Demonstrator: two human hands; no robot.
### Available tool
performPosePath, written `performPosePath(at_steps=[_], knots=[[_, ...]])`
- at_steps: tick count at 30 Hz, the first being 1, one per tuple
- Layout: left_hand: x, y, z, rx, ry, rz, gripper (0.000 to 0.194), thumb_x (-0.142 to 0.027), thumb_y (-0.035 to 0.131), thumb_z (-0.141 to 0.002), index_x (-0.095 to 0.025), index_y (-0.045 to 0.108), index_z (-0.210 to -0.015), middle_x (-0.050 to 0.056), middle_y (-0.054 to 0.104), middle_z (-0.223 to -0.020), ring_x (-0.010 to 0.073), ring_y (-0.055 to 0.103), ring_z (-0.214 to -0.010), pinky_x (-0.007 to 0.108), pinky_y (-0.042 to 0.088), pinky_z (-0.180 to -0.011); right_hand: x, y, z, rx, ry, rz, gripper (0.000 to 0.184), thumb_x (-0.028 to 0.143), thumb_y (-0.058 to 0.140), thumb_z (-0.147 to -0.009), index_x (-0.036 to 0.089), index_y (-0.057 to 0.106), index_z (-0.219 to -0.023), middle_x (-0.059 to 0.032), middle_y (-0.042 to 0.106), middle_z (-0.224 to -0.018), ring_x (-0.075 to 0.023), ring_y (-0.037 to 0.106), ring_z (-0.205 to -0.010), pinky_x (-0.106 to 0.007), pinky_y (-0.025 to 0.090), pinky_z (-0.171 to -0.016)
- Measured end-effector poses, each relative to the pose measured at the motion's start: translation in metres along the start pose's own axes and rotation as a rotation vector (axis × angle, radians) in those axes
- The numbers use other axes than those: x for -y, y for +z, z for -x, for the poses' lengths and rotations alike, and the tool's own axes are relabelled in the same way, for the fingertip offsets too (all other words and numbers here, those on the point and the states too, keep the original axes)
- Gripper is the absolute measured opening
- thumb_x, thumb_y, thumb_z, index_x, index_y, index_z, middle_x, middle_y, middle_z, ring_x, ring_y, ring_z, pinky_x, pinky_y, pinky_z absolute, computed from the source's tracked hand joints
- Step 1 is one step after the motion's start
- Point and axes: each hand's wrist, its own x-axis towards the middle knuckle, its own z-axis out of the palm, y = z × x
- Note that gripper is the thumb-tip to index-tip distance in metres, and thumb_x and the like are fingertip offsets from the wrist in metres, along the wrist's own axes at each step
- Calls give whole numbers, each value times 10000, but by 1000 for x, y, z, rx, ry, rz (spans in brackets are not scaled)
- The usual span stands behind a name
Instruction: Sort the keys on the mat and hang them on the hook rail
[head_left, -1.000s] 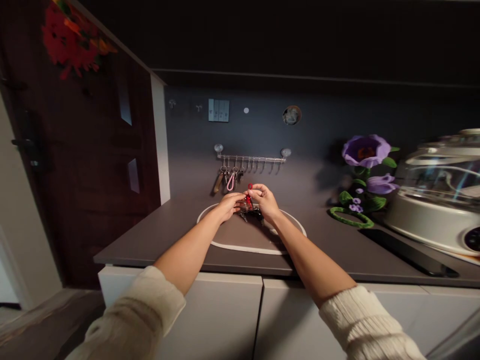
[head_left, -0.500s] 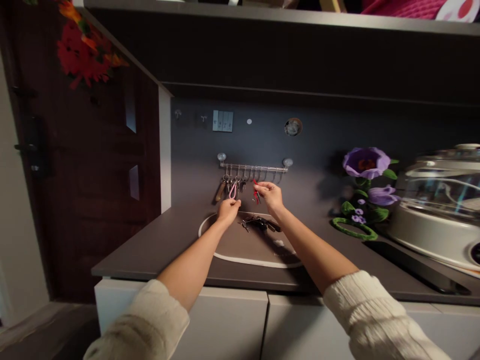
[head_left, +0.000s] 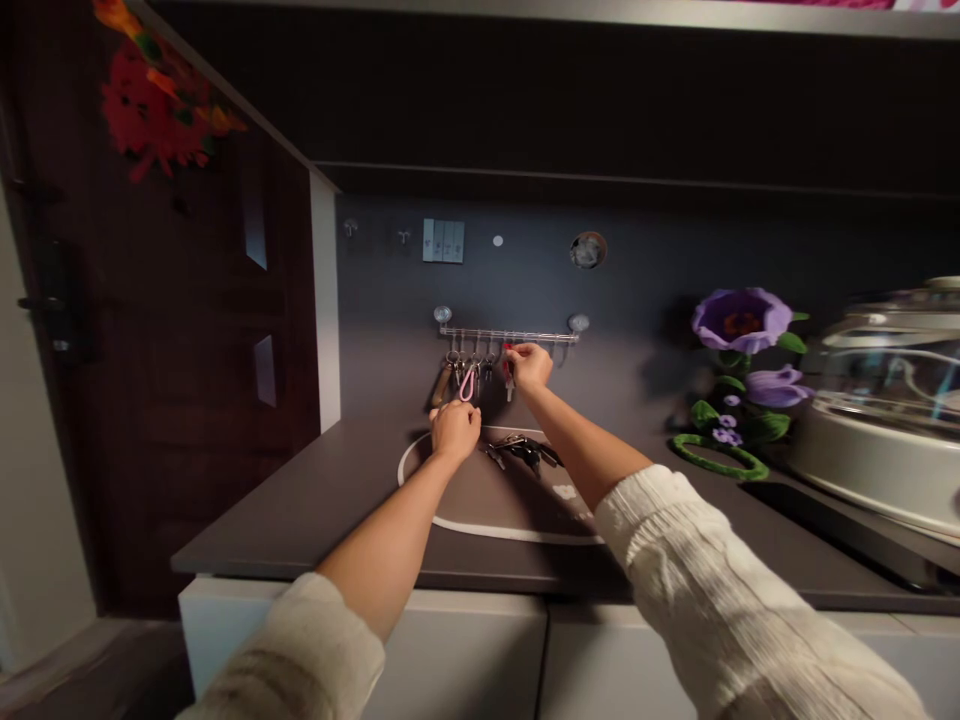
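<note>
My right hand (head_left: 531,366) pinches a set of keys with a red cord (head_left: 509,370) just under the metal hook rail (head_left: 510,335) on the wall. Whether the cord is over a hook I cannot tell. Below the rail's left part is my left hand (head_left: 456,430), its fingers curled in and their inner side hidden. Just above it a pink loop (head_left: 467,384) hangs among several keys, with a brown key fob (head_left: 441,384) at the far left. A bunch of dark keys (head_left: 521,450) lies on the brown mat (head_left: 480,500) between my forearms.
To the right on the counter (head_left: 300,500) stand purple fabric flowers (head_left: 742,322), a flat black object (head_left: 832,530) and a clear-lidded appliance (head_left: 885,440). A shelf (head_left: 570,100) overhangs the space. At left is a dark door (head_left: 172,400) with red flowers.
My right hand has lifted the red-corded keys up and slightly left, close to the hooks. My left hand has shifted slightly, staying below the pink loop. The view has tilted slightly.
</note>
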Motion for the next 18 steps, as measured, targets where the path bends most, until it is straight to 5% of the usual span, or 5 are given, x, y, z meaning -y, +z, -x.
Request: performPosePath(at_steps=[18], knots=[[3,0,-2,22,-43,16,288,-298,405,-826,-198,673,-793,82,638,-864,198,569,-849,326,345,-774,-24,18,9,8,85,22,85,256,625,-614,206,646,-681,-35,657,-688,-138,575,-619,-262,436,-660]])
